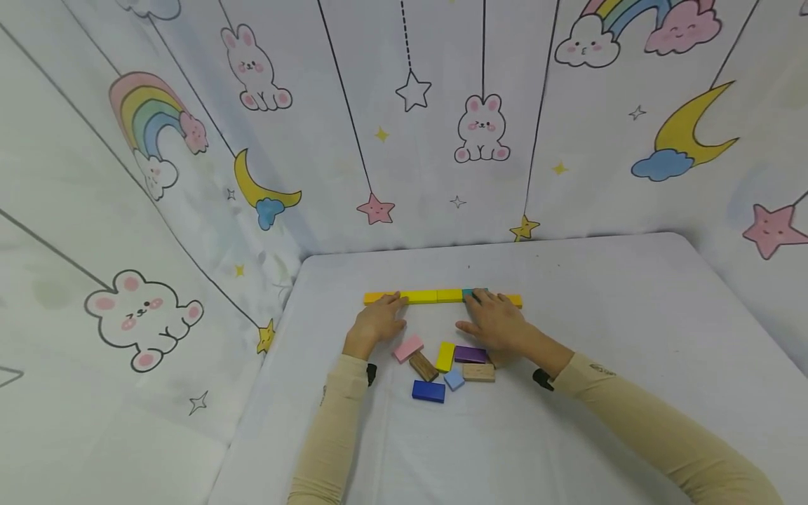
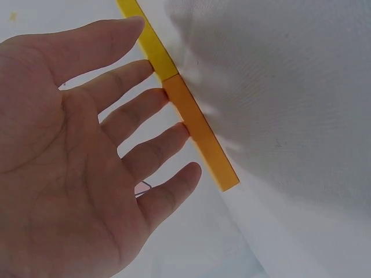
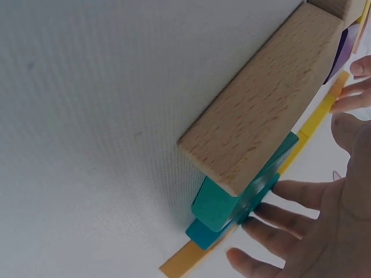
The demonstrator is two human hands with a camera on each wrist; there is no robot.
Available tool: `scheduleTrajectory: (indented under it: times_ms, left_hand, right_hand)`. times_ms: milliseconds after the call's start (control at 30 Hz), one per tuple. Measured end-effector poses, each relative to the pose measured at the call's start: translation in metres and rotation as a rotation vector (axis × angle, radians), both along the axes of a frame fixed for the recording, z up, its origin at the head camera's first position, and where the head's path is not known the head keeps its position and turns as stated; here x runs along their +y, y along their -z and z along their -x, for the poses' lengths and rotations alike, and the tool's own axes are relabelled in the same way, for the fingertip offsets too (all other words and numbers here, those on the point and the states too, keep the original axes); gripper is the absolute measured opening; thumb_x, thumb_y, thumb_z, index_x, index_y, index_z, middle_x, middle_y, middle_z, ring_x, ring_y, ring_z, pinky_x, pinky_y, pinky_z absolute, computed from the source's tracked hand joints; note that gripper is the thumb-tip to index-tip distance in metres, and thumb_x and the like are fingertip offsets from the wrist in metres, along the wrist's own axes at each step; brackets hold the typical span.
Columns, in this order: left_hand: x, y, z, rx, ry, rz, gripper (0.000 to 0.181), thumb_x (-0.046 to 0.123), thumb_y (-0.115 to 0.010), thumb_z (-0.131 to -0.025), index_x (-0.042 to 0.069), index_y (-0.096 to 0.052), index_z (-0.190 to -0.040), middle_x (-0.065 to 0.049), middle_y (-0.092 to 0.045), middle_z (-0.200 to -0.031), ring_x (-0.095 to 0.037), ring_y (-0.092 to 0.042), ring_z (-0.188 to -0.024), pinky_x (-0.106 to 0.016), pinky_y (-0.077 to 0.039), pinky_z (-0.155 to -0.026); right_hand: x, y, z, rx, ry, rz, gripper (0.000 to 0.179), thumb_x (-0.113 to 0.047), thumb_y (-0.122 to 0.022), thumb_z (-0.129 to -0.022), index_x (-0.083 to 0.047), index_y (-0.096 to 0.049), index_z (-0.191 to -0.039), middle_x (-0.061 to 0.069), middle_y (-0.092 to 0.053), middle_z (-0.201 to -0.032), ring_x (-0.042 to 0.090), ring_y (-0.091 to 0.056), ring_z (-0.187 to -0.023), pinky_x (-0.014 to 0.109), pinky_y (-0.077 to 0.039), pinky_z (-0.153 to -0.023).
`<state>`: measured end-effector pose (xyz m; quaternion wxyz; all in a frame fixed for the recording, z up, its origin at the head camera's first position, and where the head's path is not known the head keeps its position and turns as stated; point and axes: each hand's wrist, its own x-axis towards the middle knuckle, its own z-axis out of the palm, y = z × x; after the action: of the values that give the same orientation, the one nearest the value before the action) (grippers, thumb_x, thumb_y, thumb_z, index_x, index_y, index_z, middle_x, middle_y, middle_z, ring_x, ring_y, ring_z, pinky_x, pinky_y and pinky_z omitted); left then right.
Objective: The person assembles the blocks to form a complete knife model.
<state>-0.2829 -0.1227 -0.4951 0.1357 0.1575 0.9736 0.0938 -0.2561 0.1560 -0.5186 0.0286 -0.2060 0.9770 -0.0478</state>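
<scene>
A straight row of blocks lies across the table: an orange block, two yellow blocks end to end, teal pieces and another orange block. My left hand touches the near side of the row with loosely straight fingertips, where orange meets yellow in the left wrist view. Spread fingers of my right hand rest at the teal part. The right wrist view shows a green block and a teal-blue block there; the fingertips partly hide behind them. Neither hand grips anything.
Nearer the body lie loose blocks: pink, brown, yellow, purple, light wood, light blue and dark blue. Another wooden block looms close in the right wrist view. A printed curtain hangs behind.
</scene>
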Motion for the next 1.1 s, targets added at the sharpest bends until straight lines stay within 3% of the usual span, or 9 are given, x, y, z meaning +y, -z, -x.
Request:
scheduleTrajectory:
  times_ms: [200,400,600,1100]
  left_hand:
    - [-0.001,0.002,-0.001,0.017,-0.002,0.015,0.058,0.031,-0.060,-0.107,0.019,-0.043,-0.161,-0.004,-0.032,-0.170,-0.028,-0.034,-0.155,-0.052,-0.037,-0.121]
    - [-0.001,0.000,-0.001,0.024,0.003,0.007,0.058,0.030,-0.061,-0.106,0.018,-0.045,-0.160,-0.005,-0.034,-0.169,-0.029,-0.035,-0.154,-0.052,-0.038,-0.120]
    - [-0.001,0.001,-0.001,0.019,0.004,0.005,0.057,0.028,-0.062,-0.106,0.018,-0.046,-0.160,-0.005,-0.034,-0.169,-0.029,-0.036,-0.153,-0.053,-0.040,-0.119]
    - [-0.001,0.001,-0.001,0.023,0.009,0.013,0.058,0.030,-0.061,-0.106,0.018,-0.044,-0.160,-0.004,-0.033,-0.170,-0.028,-0.035,-0.154,-0.051,-0.038,-0.120]
  right_hand:
    - [0.000,-0.001,-0.001,0.002,-0.007,0.008,0.077,-0.058,-0.050,-0.106,0.000,-0.043,-0.156,0.027,-0.040,-0.160,0.044,-0.043,-0.145,0.064,-0.037,-0.117]
    - [0.001,-0.002,0.000,-0.017,0.013,0.040,0.079,-0.057,-0.051,-0.106,0.001,-0.039,-0.158,0.026,-0.034,-0.164,0.042,-0.036,-0.150,0.063,-0.034,-0.119]
    - [0.005,-0.001,0.001,0.019,0.019,0.053,0.077,-0.056,-0.051,-0.106,0.002,-0.043,-0.155,0.026,-0.033,-0.164,0.040,-0.033,-0.152,0.063,-0.033,-0.120]
    - [0.038,-0.002,-0.017,0.043,0.099,0.095,0.070,-0.052,-0.057,-0.105,0.005,-0.054,-0.145,0.030,-0.043,-0.156,0.047,-0.044,-0.143,0.067,-0.033,-0.118]
